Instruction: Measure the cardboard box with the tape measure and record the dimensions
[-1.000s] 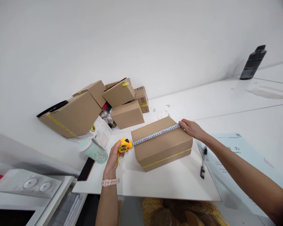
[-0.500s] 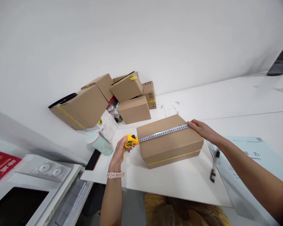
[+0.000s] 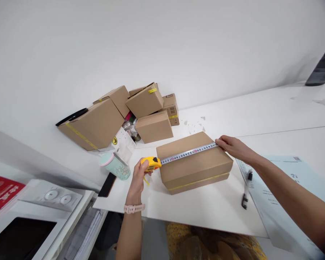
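Note:
A brown cardboard box (image 3: 195, 169) with a yellow strip along its front side lies on the white table in front of me. My left hand (image 3: 139, 175) is closed around a yellow tape measure (image 3: 152, 164) at the box's left edge. From it the silver blade (image 3: 188, 154) runs across the top of the box, its printed numbers facing up. At the far right edge my right hand (image 3: 230, 145) pinches the blade's end against the box. The fingertips beneath the blade's end are partly hidden.
Several cardboard boxes (image 3: 154, 126) are stacked by the wall. A mint tumbler (image 3: 115, 166) and a black phone-like slab (image 3: 107, 185) lie at left. Right of the box are a pen (image 3: 246, 189) and pale blue paper sheets (image 3: 281, 191). A microwave (image 3: 21, 231) stands at lower left.
My left hand and the tape measure's case have shifted slightly right, the case now overlapping the box's left edge. My right hand stays at the blade's end.

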`<action>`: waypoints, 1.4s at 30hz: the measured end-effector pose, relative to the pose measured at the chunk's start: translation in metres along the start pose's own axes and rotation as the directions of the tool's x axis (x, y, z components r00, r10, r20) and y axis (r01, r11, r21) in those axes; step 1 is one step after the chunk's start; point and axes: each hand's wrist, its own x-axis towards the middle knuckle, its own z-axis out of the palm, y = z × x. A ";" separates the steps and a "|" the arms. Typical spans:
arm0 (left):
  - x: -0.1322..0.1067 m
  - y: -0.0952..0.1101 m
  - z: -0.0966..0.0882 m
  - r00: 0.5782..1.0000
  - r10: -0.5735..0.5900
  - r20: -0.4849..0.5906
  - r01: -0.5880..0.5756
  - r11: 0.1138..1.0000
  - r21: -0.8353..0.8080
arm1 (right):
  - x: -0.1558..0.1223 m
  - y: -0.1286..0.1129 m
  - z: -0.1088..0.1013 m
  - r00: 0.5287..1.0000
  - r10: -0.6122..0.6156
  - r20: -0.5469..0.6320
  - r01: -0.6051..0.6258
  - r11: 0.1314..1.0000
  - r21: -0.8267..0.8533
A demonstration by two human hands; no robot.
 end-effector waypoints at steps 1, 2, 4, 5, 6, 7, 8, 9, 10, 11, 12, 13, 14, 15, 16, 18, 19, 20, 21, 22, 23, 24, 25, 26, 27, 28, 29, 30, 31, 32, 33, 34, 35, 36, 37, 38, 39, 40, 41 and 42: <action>-0.008 0.004 0.003 1.000 0.013 0.021 -0.013 1.000 -0.002 | 0.000 -0.004 -0.003 1.000 0.007 0.013 -0.008 0.998 0.066; -0.016 0.009 0.006 0.998 0.016 0.061 -0.016 1.000 -0.003 | -0.001 -0.010 -0.006 1.000 0.005 0.018 -0.007 0.990 0.142; -0.036 0.016 0.016 0.977 -0.020 0.214 0.019 1.000 0.004 | -0.003 -0.026 -0.011 1.000 -0.028 0.012 0.023 0.963 0.267; -0.047 0.018 0.022 0.946 -0.056 0.319 0.057 0.998 0.006 | -0.005 -0.036 -0.012 0.998 -0.053 0.016 0.046 0.953 0.299; -0.058 0.018 0.029 0.898 -0.099 0.428 0.106 0.994 0.008 | -0.007 -0.046 -0.012 0.996 -0.082 0.030 0.069 0.947 0.313; -0.068 0.017 0.037 0.838 -0.144 0.527 0.166 0.986 0.005 | -0.009 -0.057 -0.011 0.992 -0.115 0.059 0.091 0.945 0.315; -0.077 0.013 0.046 0.776 -0.179 0.605 0.231 0.973 -0.008 | -0.011 -0.068 -0.009 0.984 -0.149 0.099 0.112 0.944 0.310; -0.084 0.008 0.055 0.721 -0.210 0.660 0.304 0.952 -0.030 | -0.014 -0.078 -0.005 0.973 -0.181 0.145 0.131 0.945 0.300; -0.091 0.002 0.064 0.684 -0.232 0.692 0.379 0.923 -0.065 | -0.015 -0.086 -0.001 0.960 -0.204 0.191 0.144 0.947 0.287; -0.096 -0.005 0.072 0.667 -0.240 0.705 0.445 0.888 -0.118 | -0.016 -0.092 0.004 0.948 -0.219 0.233 0.153 0.950 0.274; -0.099 -0.011 0.079 0.668 -0.238 0.706 0.493 0.851 -0.180 | -0.016 -0.097 0.008 0.937 -0.229 0.264 0.159 0.952 0.261; -0.102 -0.017 0.084 0.687 -0.225 0.691 0.517 0.819 -0.247 | -0.015 -0.100 0.013 0.930 -0.236 0.282 0.166 0.954 0.250; -0.104 -0.022 0.088 0.717 -0.209 0.665 0.518 0.798 -0.307 | -0.012 -0.101 0.016 0.927 -0.242 0.286 0.174 0.954 0.243; -0.105 -0.025 0.090 0.752 -0.195 0.629 0.501 0.790 -0.354 | -0.008 -0.100 0.019 0.928 -0.253 0.274 0.189 0.952 0.240; -0.106 -0.027 0.091 0.791 -0.186 0.583 0.473 0.791 -0.388 | -0.003 -0.098 0.022 0.929 -0.269 0.254 0.209 0.948 0.238; -0.108 -0.028 0.090 0.862 -0.184 0.472 0.409 0.803 -0.433 | 0.013 -0.090 0.026 0.933 -0.293 0.206 0.256 0.948 0.188; -0.109 -0.028 0.090 0.892 -0.185 0.412 0.376 0.809 -0.451 | 0.023 -0.083 0.028 0.935 -0.306 0.180 0.286 0.950 0.125; -0.110 -0.027 0.090 0.916 -0.186 0.355 0.345 0.815 -0.465 | 0.032 -0.076 0.030 0.935 -0.319 0.155 0.317 0.948 0.040; -0.111 -0.026 0.091 0.935 -0.186 0.301 0.316 0.823 -0.472 | 0.042 -0.068 0.032 0.933 -0.335 0.132 0.346 0.936 -0.067; -0.112 -0.025 0.092 0.948 -0.186 0.257 0.291 0.833 -0.471 | 0.051 -0.060 0.035 0.926 -0.356 0.127 0.373 0.914 -0.161; -0.113 -0.024 0.094 0.957 -0.187 0.221 0.272 0.843 -0.464 | 0.058 -0.052 0.038 0.921 -0.361 0.148 0.387 0.894 -0.226; -0.113 -0.024 0.097 0.962 -0.191 0.196 0.262 0.852 -0.454 | 0.062 -0.045 0.042 0.920 -0.352 0.175 0.388 0.882 -0.267; -0.114 -0.023 0.100 0.964 -0.198 0.179 0.259 0.858 -0.443 | 0.064 -0.039 0.045 0.923 -0.332 0.195 0.378 0.878 -0.294; -0.114 -0.023 0.104 0.964 -0.208 0.166 0.260 0.862 -0.434 | 0.063 -0.034 0.048 0.930 -0.306 0.202 0.357 0.880 -0.313; -0.114 -0.022 0.107 0.962 -0.221 0.162 0.270 0.865 -0.423 | 0.059 -0.031 0.051 0.940 -0.282 0.195 0.333 0.884 -0.329; -0.114 -0.022 0.111 0.959 -0.234 0.159 0.280 0.867 -0.413 | 0.054 -0.029 0.054 0.949 -0.263 0.175 0.309 0.883 -0.352; -0.113 -0.021 0.114 0.956 -0.248 0.157 0.291 0.868 -0.403 | 0.048 -0.028 0.056 0.957 -0.250 0.147 0.288 0.878 -0.383; -0.112 -0.020 0.116 0.953 -0.260 0.156 0.301 0.868 -0.394 | 0.042 -0.028 0.057 0.960 -0.251 0.123 0.279 0.865 -0.416; -0.111 -0.019 0.118 0.950 -0.271 0.153 0.310 0.868 -0.388 | 0.036 -0.029 0.058 0.957 -0.271 0.101 0.287 0.846 -0.450; -0.110 -0.018 0.119 0.948 -0.281 0.151 0.318 0.867 -0.383 | 0.031 -0.030 0.059 0.946 -0.312 0.085 0.314 0.820 -0.478; -0.108 -0.017 0.120 0.946 -0.288 0.150 0.324 0.866 -0.380 | 0.028 -0.031 0.059 0.925 -0.372 0.081 0.361 0.791 -0.494; -0.106 -0.016 0.121 0.944 -0.294 0.148 0.329 0.865 -0.379 | 0.025 -0.032 0.059 0.894 -0.439 0.093 0.424 0.760 -0.492; -0.104 -0.016 0.122 0.941 -0.303 0.151 0.338 0.862 -0.378 | 0.024 -0.033 0.059 0.859 -0.498 0.120 0.490 0.732 -0.472; -0.103 -0.015 0.122 0.937 -0.314 0.153 0.349 0.858 -0.378 | 0.025 -0.034 0.059 0.827 -0.540 0.157 0.547 0.708 -0.447; -0.101 -0.015 0.122 0.932 -0.328 0.156 0.363 0.852 -0.378 | 0.025 -0.034 0.058 0.803 -0.563 0.197 0.587 0.690 -0.424; -0.100 -0.014 0.123 0.926 -0.342 0.159 0.377 0.845 -0.380 | 0.026 -0.034 0.058 0.789 -0.568 0.234 0.610 0.678 -0.411; -0.100 -0.014 0.123 0.921 -0.352 0.164 0.388 0.838 -0.383 | 0.028 -0.034 0.058 0.783 -0.564 0.263 0.620 0.670 -0.409; -0.099 -0.014 0.124 0.918 -0.358 0.171 0.397 0.832 -0.387 | 0.029 -0.034 0.058 0.782 -0.554 0.285 0.622 0.663 -0.416; -0.099 -0.013 0.125 0.917 -0.357 0.180 0.400 0.829 -0.391 | 0.030 -0.034 0.059 0.784 -0.544 0.298 0.619 0.659 -0.426; -0.099 -0.012 0.126 0.917 -0.352 0.189 0.399 0.827 -0.395 | 0.031 -0.034 0.059 0.790 -0.533 0.301 0.612 0.660 -0.436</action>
